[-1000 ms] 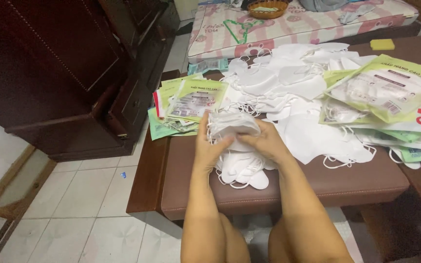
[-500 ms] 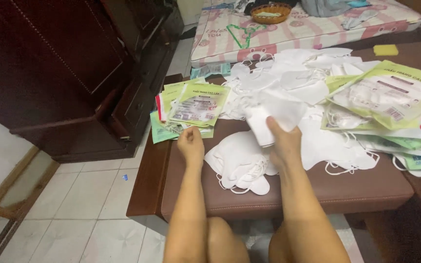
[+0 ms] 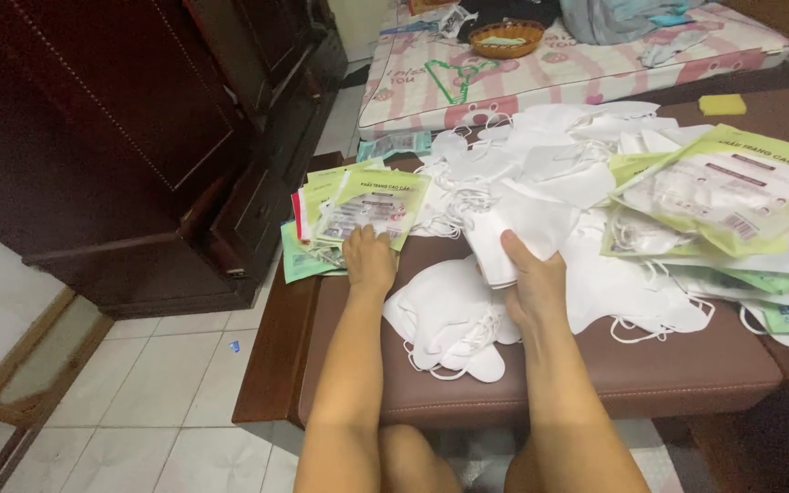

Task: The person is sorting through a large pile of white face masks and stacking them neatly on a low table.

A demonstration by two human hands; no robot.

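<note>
While the left hand rested with curled fingers on a stack of green-and-white printed packets at the table's left edge, the right hand gripped a folded bundle of white face masks just above the brown padded top. A small pile of loose white masks lay between the two forearms, with a larger heap of masks behind it and more sealed packets spread to the right. A dark wooden cabinet stood at left and a patterned mattress lay beyond the table.
</note>
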